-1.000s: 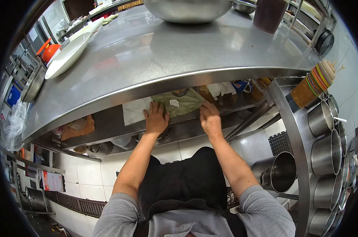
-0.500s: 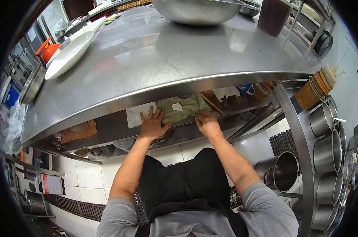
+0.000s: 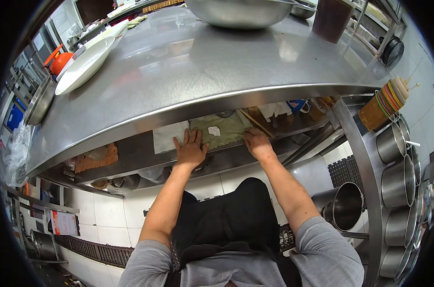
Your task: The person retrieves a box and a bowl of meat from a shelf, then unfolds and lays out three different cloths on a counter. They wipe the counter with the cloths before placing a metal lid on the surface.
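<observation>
In the middle of the frame, my left hand [image 3: 191,152] is lying palm down, fingers spread, on the left edge of the green cloth [image 3: 225,128], beside the white cloth [image 3: 167,137]. My right hand [image 3: 259,145] is resting at the green cloth's right corner, fingers curled; I cannot tell whether they are pinching it. A small white piece [image 3: 214,130] is lying on the green cloth, below the steel table [image 3: 193,71].

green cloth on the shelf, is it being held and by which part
The right hand seems to pinch the green cloth at its near right corner; the left hand lies spread at its left edge, not gripping.
</observation>
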The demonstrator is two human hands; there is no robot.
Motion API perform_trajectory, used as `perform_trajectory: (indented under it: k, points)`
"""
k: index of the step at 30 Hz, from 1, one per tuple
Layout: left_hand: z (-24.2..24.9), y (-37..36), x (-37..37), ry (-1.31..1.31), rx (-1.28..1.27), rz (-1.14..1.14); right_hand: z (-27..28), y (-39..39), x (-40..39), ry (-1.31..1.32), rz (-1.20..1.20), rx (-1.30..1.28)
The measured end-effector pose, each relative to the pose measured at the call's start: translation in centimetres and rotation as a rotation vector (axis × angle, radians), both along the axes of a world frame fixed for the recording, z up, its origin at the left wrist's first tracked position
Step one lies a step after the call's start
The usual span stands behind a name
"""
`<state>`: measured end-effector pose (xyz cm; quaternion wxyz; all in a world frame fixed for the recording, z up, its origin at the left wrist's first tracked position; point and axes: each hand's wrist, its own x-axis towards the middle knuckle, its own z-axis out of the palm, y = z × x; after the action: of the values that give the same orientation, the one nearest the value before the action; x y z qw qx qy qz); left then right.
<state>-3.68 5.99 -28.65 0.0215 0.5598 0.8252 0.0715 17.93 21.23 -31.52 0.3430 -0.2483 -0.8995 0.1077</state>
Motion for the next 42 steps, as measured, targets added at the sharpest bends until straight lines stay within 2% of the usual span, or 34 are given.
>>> perform_trajectory:
  k: [8, 15, 17, 20, 24, 26, 27, 29, 30, 32, 33, 35, 36, 38, 39, 42]
  points:
    - [2.1, -1.2, -1.6, -0.042, -0.204, -0.052, 0.8, -1.7, -0.1, 0.006, 0.043, 0.109]
    - [2.3, -0.8, -2.0, -0.073, -0.234, -0.053, 1.1, -1.1, 0.2, -0.01, 0.053, 0.179]
    - [1.7, -0.7, -2.0, -0.077, -0.157, -0.064, 1.2, -1.2, 0.3, 0.009, -0.012, 0.134]
    - [0.6, -1.0, -1.7, -0.142, -0.024, -0.115, 1.1, -1.6, 0.7, 0.054, 0.028, 0.119]
    - [1.6, -1.7, -1.1, -0.173, 0.03, -0.163, 0.5, -2.0, 1.4, 0.084, 0.021, 0.046]
    - [1.1, -1.5, -1.7, -0.119, 0.234, -0.121, 0.1, -2.1, 1.3, 0.105, 0.011, 0.016]
    - [0.6, -0.9, -2.2, -0.115, 0.23, -0.123, 0.1, -2.2, 1.2, 0.109, 0.01, 0.013]
    - [0.1, 1.4, -3.5, -0.398, 0.496, -0.148, 0.1, -2.8, 1.0, 0.094, -0.038, -0.001]
    - [1.0, 2.6, -3.6, -0.401, 0.492, -0.153, 0.0, -2.9, 1.0, 0.094, -0.044, -0.004]
    - [3.4, 5.9, -3.2, -0.745, 0.379, 0.001, 0.1, -3.0, 0.9, 0.131, -0.044, -0.028]
    - [3.6, 7.8, -3.0, -0.748, 0.376, -0.011, 0.2, -2.9, 1.0, 0.13, -0.055, -0.026]
    - [2.9, 11.7, -2.7, -0.513, 0.452, -0.129, 0.4, -2.7, 1.0, 0.13, -0.035, -0.008]
    - [2.7, 13.5, -2.5, -0.516, 0.451, -0.14, 0.6, -2.6, 0.9, 0.13, -0.046, -0.005]
    - [2.5, 16.4, -2.0, -0.297, 0.359, -0.044, 1.6, -2.4, 0.9, 0.073, -0.044, -0.215]
    - [2.3, 17.3, -2.0, -0.301, 0.36, -0.053, 2.2, -2.0, 1.0, 0.072, -0.054, -0.212]
    - [1.3, 19.0, -3.8, -0.305, 0.305, -0.002, 5.6, 0.0, 0.4, 0.294, -0.072, -0.198]
